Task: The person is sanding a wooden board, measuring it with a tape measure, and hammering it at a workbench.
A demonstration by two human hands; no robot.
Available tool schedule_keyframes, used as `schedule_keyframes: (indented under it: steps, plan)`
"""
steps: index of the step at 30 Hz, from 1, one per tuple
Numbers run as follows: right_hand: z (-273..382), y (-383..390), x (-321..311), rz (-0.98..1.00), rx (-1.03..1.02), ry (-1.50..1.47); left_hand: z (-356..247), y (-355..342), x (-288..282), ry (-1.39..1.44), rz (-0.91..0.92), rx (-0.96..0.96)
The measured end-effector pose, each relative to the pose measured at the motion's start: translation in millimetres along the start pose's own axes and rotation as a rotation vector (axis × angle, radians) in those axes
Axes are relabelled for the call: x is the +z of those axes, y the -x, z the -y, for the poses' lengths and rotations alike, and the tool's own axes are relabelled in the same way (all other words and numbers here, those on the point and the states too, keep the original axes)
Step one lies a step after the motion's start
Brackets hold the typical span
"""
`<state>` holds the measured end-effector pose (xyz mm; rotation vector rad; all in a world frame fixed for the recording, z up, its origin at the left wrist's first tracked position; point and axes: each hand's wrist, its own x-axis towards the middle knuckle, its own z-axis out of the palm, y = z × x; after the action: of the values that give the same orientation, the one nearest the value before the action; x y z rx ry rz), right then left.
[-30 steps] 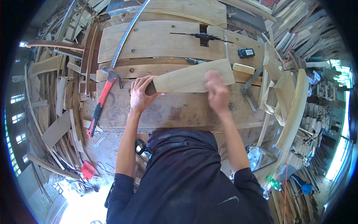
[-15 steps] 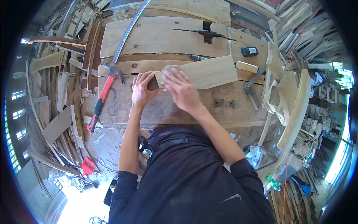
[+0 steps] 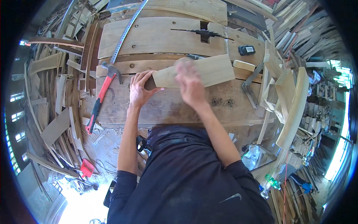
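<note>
- L hand (image 3: pixel 140 89) pins pale board (image 3: pixel 209 70) end flat on bench (image 3: pixel 164 108).
- R hand (image 3: pixel 190 84) blurred over board, grip unclear; hammer (image 3: pixel 100 98) left of board untouched.
- Work looks mid-way.

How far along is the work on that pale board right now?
Done: the pale board lies flat on the workbench. In hand: the left hand pins its left end; the right hand, blurred, is on its surface. Left: the hammer lies untouched beside it; no change to the board is visible.
</note>
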<state>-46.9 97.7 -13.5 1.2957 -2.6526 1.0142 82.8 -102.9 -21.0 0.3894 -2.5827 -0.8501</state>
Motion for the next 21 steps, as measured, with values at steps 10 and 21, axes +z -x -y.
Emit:
schedule_keyframes:
  steps: [10, 21]
  plan:
    - [-105, 16, -91, -0.176, 0.259, 0.169, 0, -2, -1, 0.033, -0.011, 0.007]
    - [38, 16, 7, 0.133, -0.194, -0.166, 17, 12, 0, -0.016, -0.023, -0.021]
